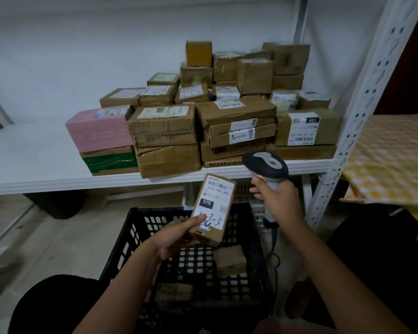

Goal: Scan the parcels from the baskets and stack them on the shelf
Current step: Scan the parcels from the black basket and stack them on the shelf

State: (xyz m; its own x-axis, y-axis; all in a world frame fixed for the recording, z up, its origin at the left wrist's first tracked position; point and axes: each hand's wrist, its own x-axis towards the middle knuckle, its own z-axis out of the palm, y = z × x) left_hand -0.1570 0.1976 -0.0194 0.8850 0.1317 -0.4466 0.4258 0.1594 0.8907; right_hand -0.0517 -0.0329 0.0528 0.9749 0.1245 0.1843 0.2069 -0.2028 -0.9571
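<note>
The black plastic basket [135, 227] contains two cardboard parcels [230, 261]. Above it, the left hand [179, 235] grips one labelled parcel [212, 208]; the right hand [279, 201] grips one barcode scanner [266, 165]. Stacked parcels [203, 116] occupy the far white shelf [34, 165].

Held parcel [212, 208]: label reads "070" in a black box, "070-070-" above. Right shelf box [304, 127]: inverted tag "H51". Other labels illegible.

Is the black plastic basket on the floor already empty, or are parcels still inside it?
Not empty. The black slotted plastic basket holds a brown cardboard parcel.
</note>
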